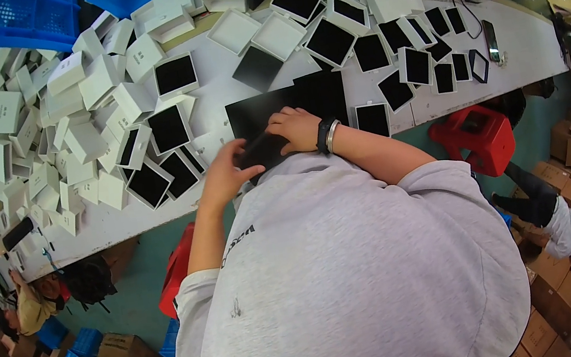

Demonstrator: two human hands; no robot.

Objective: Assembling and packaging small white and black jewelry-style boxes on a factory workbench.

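In front of me a dark, flat black sheet (253, 114) lies at the table's near edge, its near part bent up into a darker band. My left hand (227, 176) is at the left end of this band, thumb and fingers on either side of it. Fingers curved, my right hand (298, 130) grips the band's right part from above, with a black strap and a silver bangle on the wrist. Beyond it a second black sheet (326, 90) overlaps the first. What lies under my palms is hidden.
White boxes (81, 140) are heaped at the left and far side. Several open trays with black inserts (330, 42) lie around the sheets. A phone-like black device (492, 41) lies at the right. Red stools (480, 140) stand below the table, and a person (557, 218) is behind at right.
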